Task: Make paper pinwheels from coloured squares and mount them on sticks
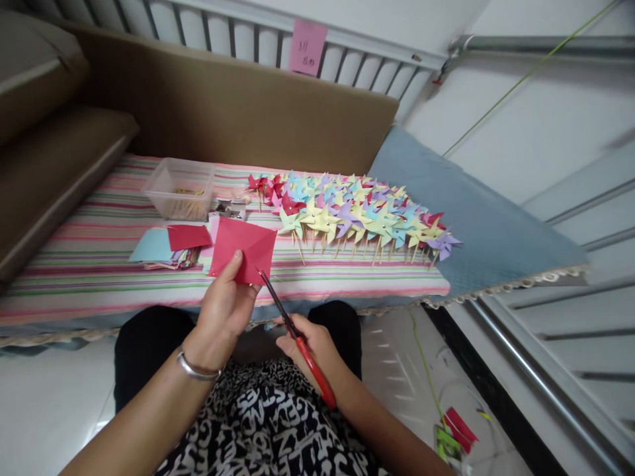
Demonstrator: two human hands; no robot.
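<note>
My left hand (229, 299) pinches a red paper square (244, 246) near its lower edge, thumb on top, holding it above the striped cloth. Faint crease lines run across the sheet. In my right hand (312, 347) is a pair of scissors (305, 347) with red handles and dark blades. The blade tips meet the lower right part of the red paper; whether they are cutting into it I cannot tell. To the right of the paper stand many pastel and red paper pinwheels (347, 215) on thin wooden sticks, packed closely together.
A stack of coloured paper squares (157, 246) lies left of my hands. Behind it stands a clear plastic box (178, 205) with small wooden sticks, beside a small tray (231, 209). Brown cardboard (238, 106) lines the back. A pink note (307, 47) hangs on the white rail.
</note>
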